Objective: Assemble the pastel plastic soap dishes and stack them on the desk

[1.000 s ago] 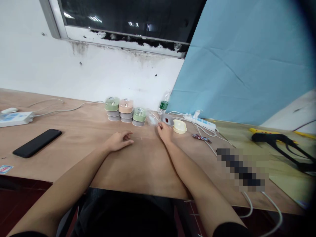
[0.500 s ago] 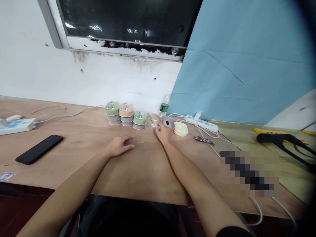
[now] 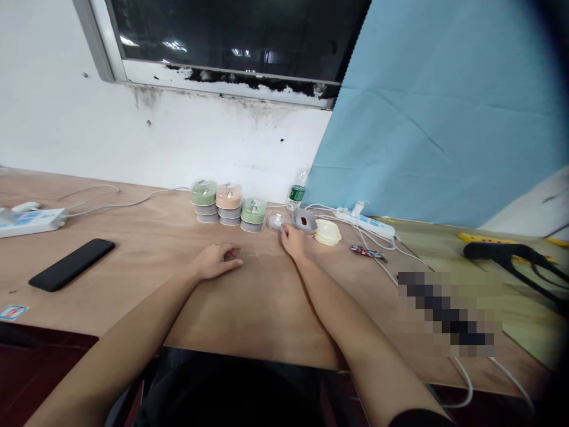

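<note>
Near the back of the wooden table, the fingertips of my right hand [image 3: 293,239] are closed at the near right rim of a clear plastic lid [image 3: 278,220], which lies flat. Just behind that hand is a grey lid [image 3: 304,222] with a dark red patch, and to its right sit stacked pale yellow lids [image 3: 328,232]. My left hand [image 3: 217,261] rests on the tabletop, thumb apart from loosely bent fingers, holding nothing. Left of the clear lid stand grey containers stacked under a short green-lidded box [image 3: 253,211], a pink-lidded box [image 3: 229,197] and a taller green-lidded stack [image 3: 204,194].
A plastic bottle [image 3: 297,193] with a green label stands against the wall. White power strips lie at the right [image 3: 365,223] and far left [image 3: 35,222], with cables. A black phone [image 3: 72,264] lies at left, and a small wrapper [image 3: 368,252] at right.
The clear lid was tilted up and blurred at my right hand; now it lies flat on the table. Both hands stay in nearly the same places. The view has shifted slightly.
</note>
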### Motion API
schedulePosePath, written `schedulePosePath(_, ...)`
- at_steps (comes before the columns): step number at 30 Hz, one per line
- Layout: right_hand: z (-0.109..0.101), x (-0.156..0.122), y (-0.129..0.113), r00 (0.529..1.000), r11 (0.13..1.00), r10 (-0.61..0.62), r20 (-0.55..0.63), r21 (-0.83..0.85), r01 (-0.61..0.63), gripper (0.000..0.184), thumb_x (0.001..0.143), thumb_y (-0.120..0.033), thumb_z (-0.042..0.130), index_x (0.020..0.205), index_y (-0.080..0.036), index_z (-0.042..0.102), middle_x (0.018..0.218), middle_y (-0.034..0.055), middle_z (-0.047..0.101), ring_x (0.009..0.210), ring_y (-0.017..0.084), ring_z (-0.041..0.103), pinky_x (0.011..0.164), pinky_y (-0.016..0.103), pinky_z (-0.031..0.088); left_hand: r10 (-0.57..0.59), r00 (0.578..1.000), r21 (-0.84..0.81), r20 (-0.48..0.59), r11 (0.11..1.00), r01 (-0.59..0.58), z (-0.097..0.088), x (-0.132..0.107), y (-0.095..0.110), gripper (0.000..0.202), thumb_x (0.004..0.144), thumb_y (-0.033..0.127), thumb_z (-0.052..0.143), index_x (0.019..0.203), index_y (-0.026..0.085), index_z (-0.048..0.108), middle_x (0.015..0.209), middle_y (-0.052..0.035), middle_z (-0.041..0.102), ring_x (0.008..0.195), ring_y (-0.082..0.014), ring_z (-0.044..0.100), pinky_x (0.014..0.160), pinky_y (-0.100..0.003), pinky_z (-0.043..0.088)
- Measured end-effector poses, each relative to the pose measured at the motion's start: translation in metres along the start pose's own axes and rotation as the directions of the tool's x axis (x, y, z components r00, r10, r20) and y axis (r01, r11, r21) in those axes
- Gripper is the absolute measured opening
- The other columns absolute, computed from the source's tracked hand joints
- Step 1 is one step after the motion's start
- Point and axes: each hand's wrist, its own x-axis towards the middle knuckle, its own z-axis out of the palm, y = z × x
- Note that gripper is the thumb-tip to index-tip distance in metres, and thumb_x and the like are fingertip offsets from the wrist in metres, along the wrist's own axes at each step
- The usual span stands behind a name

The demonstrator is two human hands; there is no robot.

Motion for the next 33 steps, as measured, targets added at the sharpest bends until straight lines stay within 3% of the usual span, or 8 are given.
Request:
schedulePosePath(12, 0.006, 0.005, 0.006, 0.999, 0.999, -0.032, 0.002, 0.015, 0.032, 0.034, 0.091, -0.024, 0.042, 0.114, -0.022, 0.067, 0.105, 0.0068, 0.072, 0.094, 0.024, 0.065, 0.084, 0.033, 0.046, 0.006, 1.0, 0.011, -0.003, 1.0, -0.006, 0.002, 0.001, -0.003, 0.055, 0.081, 0.059, 0.055, 0.118, 0.02, 0.06, 0.106, -0.0076, 0.068, 0.094, -0.0232, 0.065, 0.081, -0.034, 0.051)
schedulePosePath(19, 0.006, 0.0, -0.001, 0.995, 0.999, -0.039, -0.091, 0.032, 0.042, 0.04, 0.087, -0.032, 0.049, 0.124, -0.019, 0.059, 0.086, 0.008, 0.072, 0.078, 0.025, 0.064, 0.075, 0.035, 0.047, 0.011, 1.0, 0.007, -0.015, 1.0, -0.01, 0.003, 0.0, -0.002, 0.052, 0.081, 0.058, 0.055, 0.117, 0.02, 0.061, 0.105, -0.0074, 0.069, 0.091, -0.0226, 0.065, 0.081, -0.034, 0.051)
schedulePosePath(22, 0.01, -0.005, -0.013, 0.972, 0.988, -0.145, -0.184, 0.022, 0.151, 0.042, 0.087, -0.038, 0.048, 0.122, -0.016, 0.058, 0.082, 0.0089, 0.068, 0.077, 0.024, 0.061, 0.076, 0.035, 0.045, 0.02, 1.0, 0.004, -0.022, 1.0, -0.02, 0.002, 0.0, 0.001, 0.05, 0.081, 0.055, 0.056, 0.116, 0.019, 0.061, 0.104, -0.0074, 0.069, 0.091, -0.022, 0.065, 0.08, -0.033, 0.05)
schedulePosePath(26, 0.013, -0.009, -0.04, 0.914, 0.946, -0.312, -0.258, 0.003, 0.323, 0.044, 0.085, -0.04, 0.052, 0.122, -0.016, 0.055, 0.1, 0.0123, 0.064, 0.095, 0.027, 0.056, 0.085, 0.039, 0.043, 0.026, 0.999, 0.014, -0.028, 1.0, -0.025, 0.001, 0.0, 0.003, 0.046, 0.082, 0.052, 0.057, 0.115, 0.019, 0.061, 0.103, -0.007, 0.069, 0.091, -0.0213, 0.065, 0.08, -0.032, 0.05)
schedulePosePath(33, 0.029, 0.002, -0.085, 0.892, 0.963, -0.195, -0.409, 0.093, 0.254, 0.059, 0.08, -0.048, 0.06, 0.129, -0.017, 0.048, 0.124, 0.0158, 0.05, 0.116, 0.03, 0.045, 0.096, 0.044, 0.038, 0.026, 0.999, 0.028, -0.021, 0.999, -0.025, 0.002, -0.001, 0.002, 0.044, 0.083, 0.049, 0.057, 0.116, 0.019, 0.06, 0.105, -0.0069, 0.068, 0.091, -0.0199, 0.065, 0.081, -0.031, 0.05)
